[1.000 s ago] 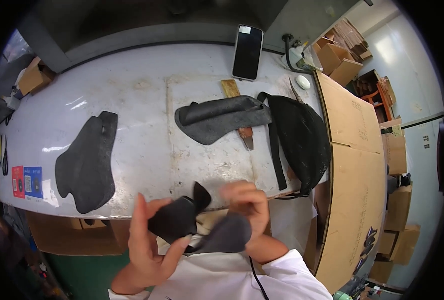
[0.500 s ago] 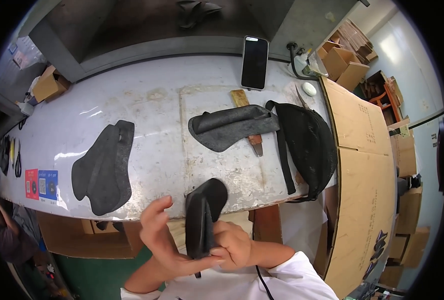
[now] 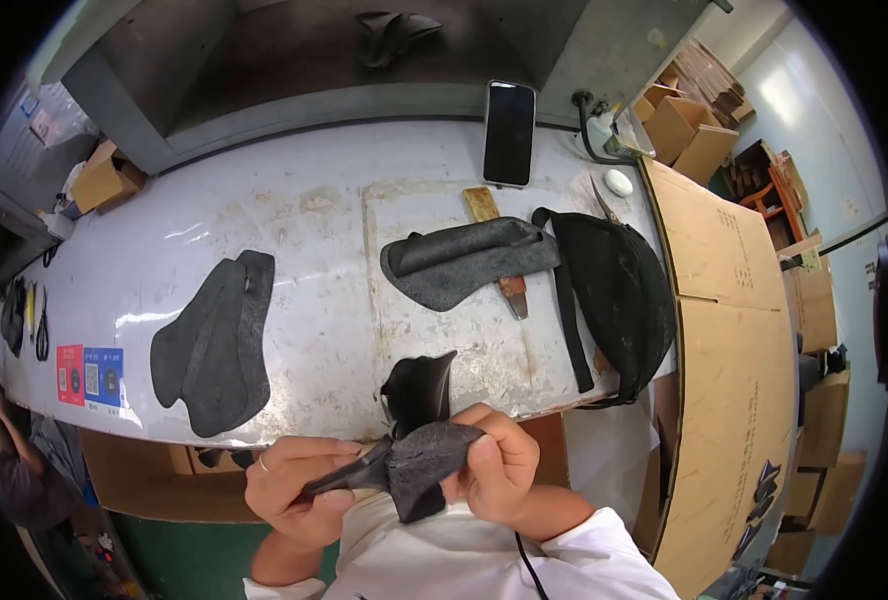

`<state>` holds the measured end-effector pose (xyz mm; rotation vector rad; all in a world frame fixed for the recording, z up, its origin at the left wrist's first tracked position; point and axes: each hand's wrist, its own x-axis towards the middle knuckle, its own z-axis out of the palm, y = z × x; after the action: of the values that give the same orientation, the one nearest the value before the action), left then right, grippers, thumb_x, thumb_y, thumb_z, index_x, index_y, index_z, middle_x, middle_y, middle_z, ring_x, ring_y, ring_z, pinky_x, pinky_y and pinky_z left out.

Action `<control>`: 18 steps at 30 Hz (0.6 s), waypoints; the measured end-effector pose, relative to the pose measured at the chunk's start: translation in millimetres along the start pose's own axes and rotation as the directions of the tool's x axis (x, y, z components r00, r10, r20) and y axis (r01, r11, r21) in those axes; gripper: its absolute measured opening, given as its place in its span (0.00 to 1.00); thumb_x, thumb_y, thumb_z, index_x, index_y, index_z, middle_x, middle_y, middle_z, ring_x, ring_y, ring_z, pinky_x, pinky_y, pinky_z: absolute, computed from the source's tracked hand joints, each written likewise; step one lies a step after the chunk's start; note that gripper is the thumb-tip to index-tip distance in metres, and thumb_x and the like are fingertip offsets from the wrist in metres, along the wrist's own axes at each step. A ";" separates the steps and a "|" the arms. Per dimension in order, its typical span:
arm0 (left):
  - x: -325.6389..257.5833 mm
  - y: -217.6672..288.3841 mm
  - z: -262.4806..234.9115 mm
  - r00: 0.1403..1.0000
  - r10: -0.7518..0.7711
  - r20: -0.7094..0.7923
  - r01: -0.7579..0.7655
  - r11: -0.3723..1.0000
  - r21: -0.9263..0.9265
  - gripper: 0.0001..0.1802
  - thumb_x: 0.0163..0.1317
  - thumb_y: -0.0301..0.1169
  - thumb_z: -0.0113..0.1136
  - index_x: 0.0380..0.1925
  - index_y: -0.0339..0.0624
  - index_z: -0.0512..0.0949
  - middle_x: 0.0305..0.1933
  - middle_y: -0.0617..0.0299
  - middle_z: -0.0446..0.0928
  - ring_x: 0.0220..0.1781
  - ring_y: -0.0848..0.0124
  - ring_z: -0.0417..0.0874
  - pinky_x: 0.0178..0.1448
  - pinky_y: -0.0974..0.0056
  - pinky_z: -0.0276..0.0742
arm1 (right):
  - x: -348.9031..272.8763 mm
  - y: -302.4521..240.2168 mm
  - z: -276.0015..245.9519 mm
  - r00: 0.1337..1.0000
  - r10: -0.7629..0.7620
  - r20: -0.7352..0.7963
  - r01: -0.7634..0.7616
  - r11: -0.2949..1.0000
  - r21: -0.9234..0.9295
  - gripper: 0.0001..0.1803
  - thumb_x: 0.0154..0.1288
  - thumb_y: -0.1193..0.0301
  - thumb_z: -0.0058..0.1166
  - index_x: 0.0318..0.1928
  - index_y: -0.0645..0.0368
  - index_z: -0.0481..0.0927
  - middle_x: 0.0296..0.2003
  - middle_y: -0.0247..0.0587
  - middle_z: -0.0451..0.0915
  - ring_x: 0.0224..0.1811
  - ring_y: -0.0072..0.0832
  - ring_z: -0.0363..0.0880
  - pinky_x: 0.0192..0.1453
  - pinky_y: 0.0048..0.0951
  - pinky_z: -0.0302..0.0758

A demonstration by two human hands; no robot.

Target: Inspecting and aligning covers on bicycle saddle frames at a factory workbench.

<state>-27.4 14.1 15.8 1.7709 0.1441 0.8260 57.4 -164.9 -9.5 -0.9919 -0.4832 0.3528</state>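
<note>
Just off the table's near edge, I hold a black leather shoe upper (image 3: 427,462), opened out with its dull grey underside partly showing. My left hand (image 3: 302,488) pinches a narrow strip of it between thumb and fingers. At its other end, my right hand (image 3: 502,465) grips the edge, fingers closed. A shiny black part of the upper stands up beyond both hands, over the table edge. Two stacks of similar dark leather pieces lie flat: one stack (image 3: 216,345) to the left, another folded stack (image 3: 464,262) farther off near the middle.
On the table (image 3: 314,300) a phone (image 3: 510,135) leans at the back. A black waist bag (image 3: 619,300) lies right, beside a knife-like blade (image 3: 513,295) partly under the folded stack. A cardboard sheet (image 3: 724,380) borders the right side; an open carton (image 3: 179,480) sits below the table.
The shoe upper has been turned and spread sideways between my hands. My left fingers, raised and apart before, now pinch its left end; my right hand has moved slightly right and up.
</note>
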 end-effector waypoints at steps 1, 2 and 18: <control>5.4 5.8 -3.6 0.998 0.060 0.019 -0.062 0.995 0.082 0.17 0.56 0.40 0.68 0.25 0.33 0.82 0.31 0.49 0.83 0.25 0.66 0.83 0.28 0.68 0.78 | 0.8 1.1 -11.6 0.993 0.068 0.098 -0.058 0.993 -0.104 0.13 0.76 0.69 0.40 0.43 0.69 0.72 0.43 0.54 0.76 0.26 0.25 0.77 0.30 0.24 0.74; 10.9 9.1 -4.7 0.992 0.123 0.042 -0.128 0.979 0.157 0.17 0.54 0.40 0.69 0.25 0.34 0.82 0.30 0.49 0.83 0.25 0.66 0.83 0.28 0.67 0.78 | 7.4 -0.2 -12.3 0.993 0.064 0.096 -0.054 0.993 -0.105 0.13 0.76 0.69 0.40 0.43 0.69 0.72 0.43 0.54 0.76 0.26 0.25 0.77 0.30 0.24 0.74; -57.3 -10.1 -37.9 0.872 -0.010 -0.490 -0.029 0.997 -0.072 0.24 0.72 0.52 0.49 0.40 0.38 0.68 0.25 0.57 0.73 0.14 0.72 0.71 0.13 0.71 0.62 | 38.1 -20.2 -8.5 0.920 -0.139 -0.366 0.182 0.980 0.086 0.13 0.73 0.74 0.46 0.53 0.66 0.74 0.44 0.43 0.79 0.42 0.27 0.79 0.47 0.27 0.75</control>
<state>-89.7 20.3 -14.2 1.4575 0.4326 1.2624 95.3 -162.3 12.7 -0.8695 -0.2058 0.0472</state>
